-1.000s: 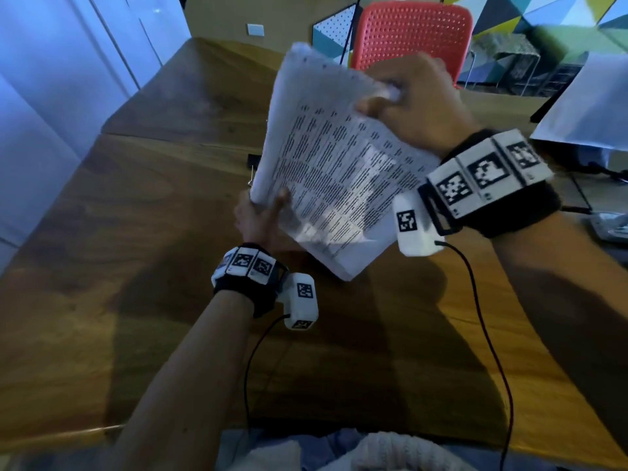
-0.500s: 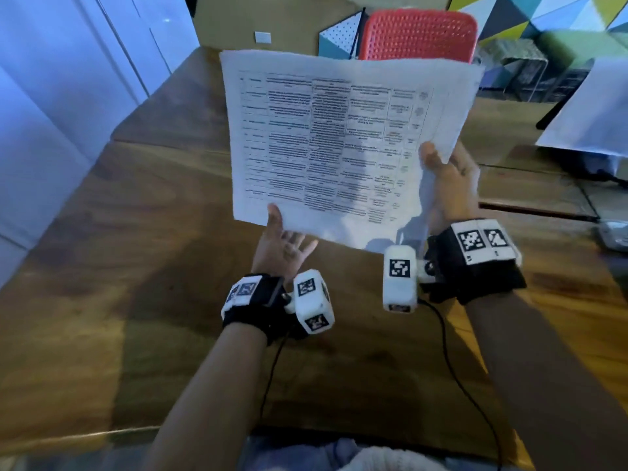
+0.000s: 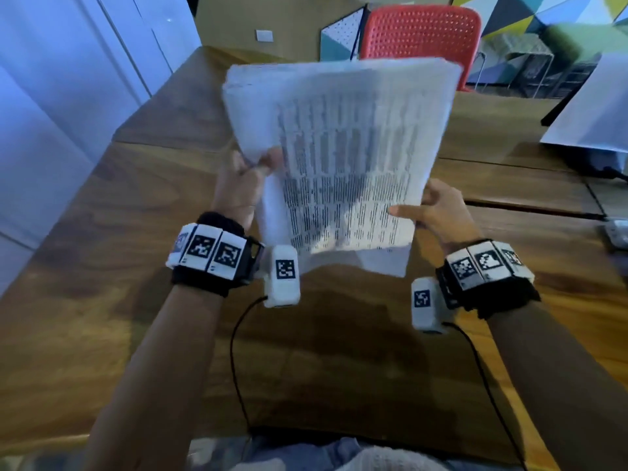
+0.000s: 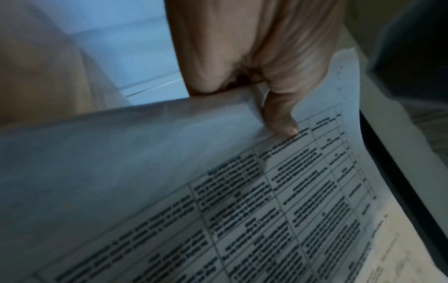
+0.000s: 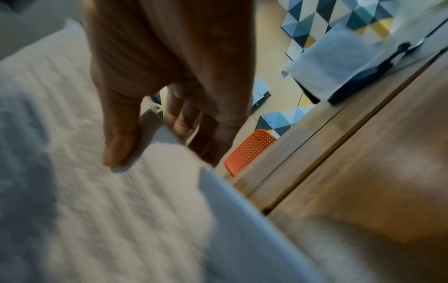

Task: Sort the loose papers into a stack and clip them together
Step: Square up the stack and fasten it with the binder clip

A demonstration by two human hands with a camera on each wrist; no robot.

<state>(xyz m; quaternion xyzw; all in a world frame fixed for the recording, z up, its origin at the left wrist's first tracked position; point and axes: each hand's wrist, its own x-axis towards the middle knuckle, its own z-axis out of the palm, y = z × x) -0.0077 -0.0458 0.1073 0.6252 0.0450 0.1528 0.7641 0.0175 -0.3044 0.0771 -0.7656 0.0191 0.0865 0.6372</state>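
Observation:
A stack of printed papers (image 3: 343, 158) with table text is held upright above the wooden table (image 3: 85, 266), blurred by motion. My left hand (image 3: 249, 175) pinches its left edge, thumb on the printed face; the left wrist view shows that thumb (image 4: 278, 118) pressing the papers (image 4: 218, 201). My right hand (image 3: 431, 209) grips the lower right edge, thumb across the front and fingers behind, as the right wrist view shows, my right hand (image 5: 155, 122) closing over the papers (image 5: 97, 210). No clip is visible in any view.
A red perforated chair (image 3: 421, 39) stands behind the table's far edge. At the right, a white sheet (image 3: 598, 110) covers a dark object, and a small white device (image 3: 616, 232) lies with a cable. White cabinet doors (image 3: 68, 79) line the left.
The stack has been turned from landscape to portrait. My left hand moved up from the bottom edge to the left side; my right hand dropped to the lower right edge.

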